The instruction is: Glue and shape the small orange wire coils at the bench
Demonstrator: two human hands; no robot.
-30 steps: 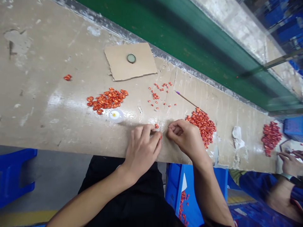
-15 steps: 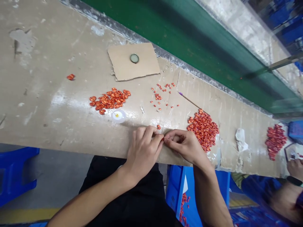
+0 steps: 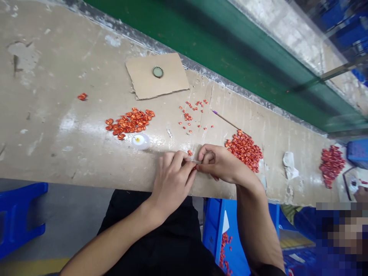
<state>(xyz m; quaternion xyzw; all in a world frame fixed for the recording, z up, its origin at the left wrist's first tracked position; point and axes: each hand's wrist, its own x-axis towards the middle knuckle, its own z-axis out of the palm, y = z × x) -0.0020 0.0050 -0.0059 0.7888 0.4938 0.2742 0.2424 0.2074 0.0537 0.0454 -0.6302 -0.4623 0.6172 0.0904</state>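
Observation:
My left hand (image 3: 173, 178) is closed just above the table's front edge, its thumb and forefinger pinching a small shiny orange-red piece (image 3: 194, 167). From the right, the thumb tip of my right hand (image 3: 221, 165) meets that piece. The right fingers are curled and lifted; what they hold, if anything, is hidden. One loose orange-red piece (image 3: 189, 153) lies just beyond the fingertips. To the left are a small translucent dish (image 3: 140, 141) with a yellow spot inside and a pile of orange pieces (image 3: 130, 122). A bigger orange-red heap (image 3: 245, 150) lies beyond my right wrist.
Tiny orange bits (image 3: 188, 117) are scattered mid-table beside a thin purple-tipped stick (image 3: 227, 119). A cardboard sheet (image 3: 169, 82) bears a bottle cap (image 3: 158, 71). A green strip (image 3: 201, 42) runs behind. Blue bins (image 3: 214, 222) stand below the edge; another person is at right.
My right hand has turned, its forefinger rising and curling away while its thumb stays at the piece. My left hand keeps its pinch. The view has shifted slightly.

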